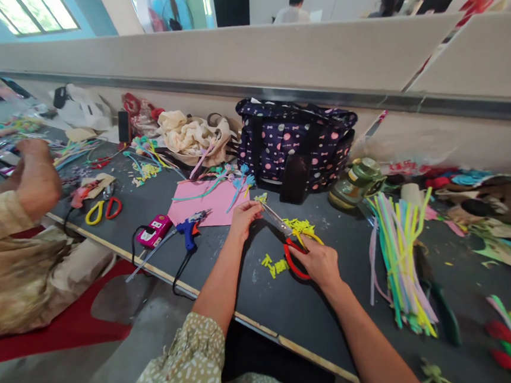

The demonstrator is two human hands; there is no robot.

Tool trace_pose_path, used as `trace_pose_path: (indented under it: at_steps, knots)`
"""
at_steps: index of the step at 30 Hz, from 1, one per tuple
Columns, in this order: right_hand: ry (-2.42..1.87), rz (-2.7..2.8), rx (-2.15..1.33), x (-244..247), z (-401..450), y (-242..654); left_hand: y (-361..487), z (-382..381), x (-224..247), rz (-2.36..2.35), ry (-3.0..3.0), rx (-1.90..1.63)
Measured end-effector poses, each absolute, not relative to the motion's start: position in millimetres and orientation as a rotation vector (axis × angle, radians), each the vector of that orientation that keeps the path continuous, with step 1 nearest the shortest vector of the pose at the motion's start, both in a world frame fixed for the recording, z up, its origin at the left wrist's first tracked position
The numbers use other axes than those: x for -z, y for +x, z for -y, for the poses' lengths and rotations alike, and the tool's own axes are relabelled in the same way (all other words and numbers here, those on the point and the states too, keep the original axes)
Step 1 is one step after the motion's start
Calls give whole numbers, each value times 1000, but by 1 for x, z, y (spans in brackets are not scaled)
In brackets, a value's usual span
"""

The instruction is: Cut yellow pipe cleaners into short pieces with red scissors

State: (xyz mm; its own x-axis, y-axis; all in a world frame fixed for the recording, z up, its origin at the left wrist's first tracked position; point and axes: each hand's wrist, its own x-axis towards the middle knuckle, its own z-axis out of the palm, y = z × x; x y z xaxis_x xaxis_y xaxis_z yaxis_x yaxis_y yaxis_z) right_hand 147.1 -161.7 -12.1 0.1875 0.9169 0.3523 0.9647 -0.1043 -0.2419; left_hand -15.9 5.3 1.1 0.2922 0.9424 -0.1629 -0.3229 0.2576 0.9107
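Note:
My right hand [320, 261] is wrapped round the red and yellow handles of the scissors [280, 220], whose blades point up and left. The blade tips meet the fingers of my left hand [245, 217], which are pinched together; a small pale yellow-green piece [261, 197] shows just beyond them. What exactly the left fingers grip is too small to tell. Beyond the scissors lies a pile of yellow-green pieces [301, 225], and several more loose pieces [280, 266] rest on the dark table [266, 310] between my arms.
Pink sheet [180, 207], blue glue gun [189, 233] and pink box [154, 231] are left of my hands. Behind stand a patterned bag [298, 137] and green bottle [357, 182]. Bundled colored stems [402, 262] lie right. Another person's arm [37, 175] is at far left.

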Motion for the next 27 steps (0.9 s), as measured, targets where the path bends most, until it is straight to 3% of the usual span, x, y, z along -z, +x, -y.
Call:
trace_pose_path:
  at_steps: [27]
  knots:
    - [-2101, 1750, 105, 2, 162, 142, -17, -2, -7, -748, 823, -1041]
